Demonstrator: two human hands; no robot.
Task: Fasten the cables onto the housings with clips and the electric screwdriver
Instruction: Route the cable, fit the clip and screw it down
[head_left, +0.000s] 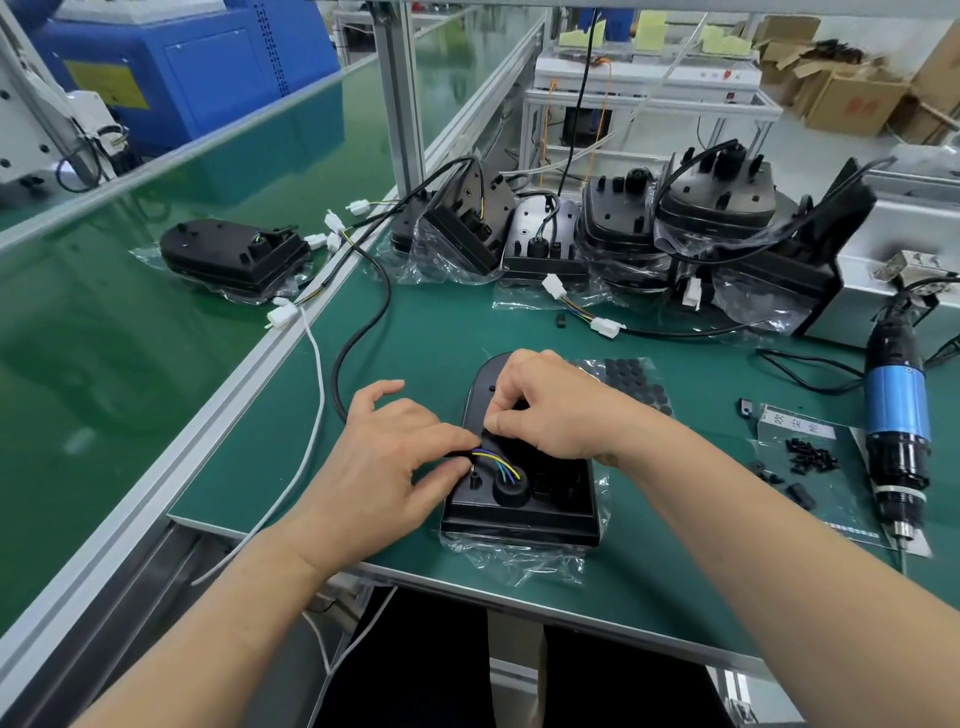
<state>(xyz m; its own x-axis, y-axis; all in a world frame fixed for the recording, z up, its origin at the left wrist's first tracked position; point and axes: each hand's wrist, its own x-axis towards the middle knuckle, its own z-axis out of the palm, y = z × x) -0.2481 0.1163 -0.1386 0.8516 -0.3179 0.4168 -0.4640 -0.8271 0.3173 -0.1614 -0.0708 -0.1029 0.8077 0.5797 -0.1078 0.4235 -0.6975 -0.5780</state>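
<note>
A black housing (550, 493) lies flat on clear plastic wrap at the near edge of the green bench. Its black cable (358, 338) loops off to the left, and thin coloured wires (501, 464) run from the cable end into a round black grommet (511, 491). My left hand (384, 462) pinches the cable end against the housing's left side. My right hand (550, 410) rests on top of the housing, fingertips pressed together on something small that I cannot make out. The electric screwdriver (896, 415), blue and black, lies to the right, untouched.
Several more wrapped housings (623, 228) with cables stand in a row at the back. One housing (234, 254) lies on the conveyor belt to the left. Black screws (810, 457) and small clips (800, 493) sit on a plastic sheet at right. A bag of round black pads (631, 376) lies behind my right hand.
</note>
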